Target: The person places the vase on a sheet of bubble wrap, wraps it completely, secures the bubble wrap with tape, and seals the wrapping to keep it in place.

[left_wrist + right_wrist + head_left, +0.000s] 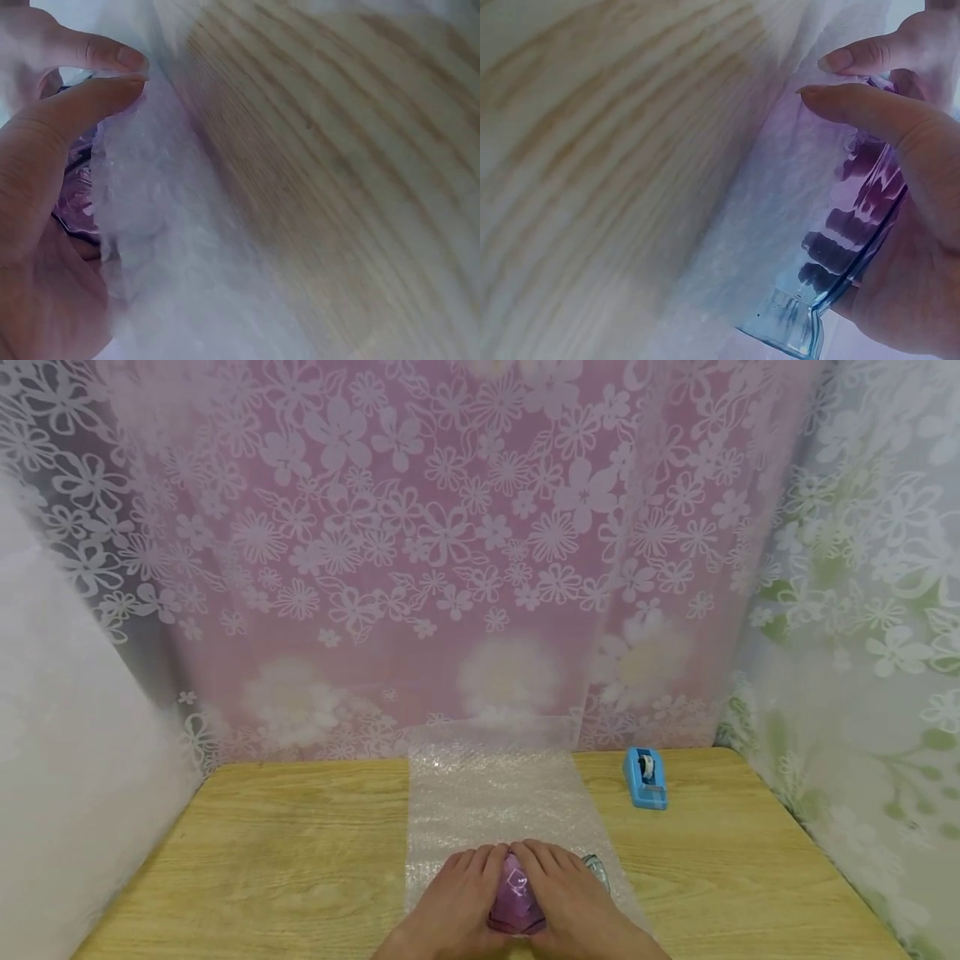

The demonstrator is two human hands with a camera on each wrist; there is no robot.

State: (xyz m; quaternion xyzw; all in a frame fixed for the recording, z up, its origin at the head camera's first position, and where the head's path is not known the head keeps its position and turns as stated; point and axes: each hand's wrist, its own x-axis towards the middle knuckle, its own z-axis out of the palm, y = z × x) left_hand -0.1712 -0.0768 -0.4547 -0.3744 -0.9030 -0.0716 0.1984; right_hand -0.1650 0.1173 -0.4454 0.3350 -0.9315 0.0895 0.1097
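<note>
A purple-and-blue tinted glass vase (517,897) lies on its side across the near part of a bubble wrap sheet (495,793). My left hand (461,893) and right hand (573,889) hold it from both sides, fingers curved over its far side. Both thumbs meet near the wrap's near edge, as the left wrist view shows. The wrap's edge (150,210) covers part of the purple glass there. In the right wrist view, the vase's flared, pale blue mouth (784,326) sticks out beyond my right hand. My palms and fingers hide much of the body.
A blue tape dispenser (647,779) with a roll in it stands at the back right of the wooden table (300,843). The wrap's far end reaches up against the pink flowered curtain (450,568). Pale sheets hang on the left and right sides.
</note>
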